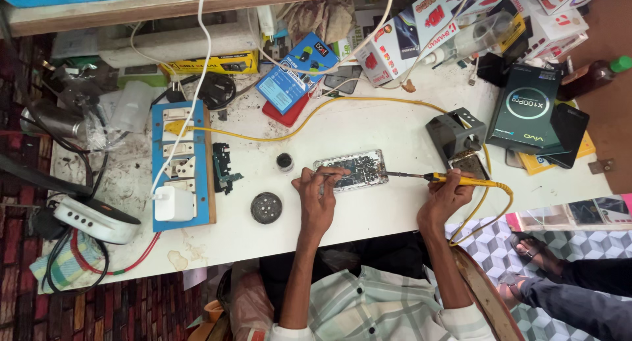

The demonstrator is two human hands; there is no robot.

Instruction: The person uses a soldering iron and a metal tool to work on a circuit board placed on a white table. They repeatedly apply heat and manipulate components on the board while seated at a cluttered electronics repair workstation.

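Closest below the camera is the person's pale checked shirt (368,308), soft and creased, with both bare forearms reaching toward twelve o'clock over the stained white table (368,127). The left hand (316,199) lies on the near edge of an opened phone (351,170), a flat rounded rectangle of bare metal and dark circuitry near the table's middle; its fingers pinch a thin metal tool whose tip rests on the board. At three o'clock from the phone, the right hand (447,195) is closed around the yellow handle of a soldering iron (434,178), its slim dark tip pointing toward the phone's right end. A yellow rubbery cord (309,120) loops away from it. At nine o'clock sit a round ribbed tin (266,207) and a blue switch board (181,163).
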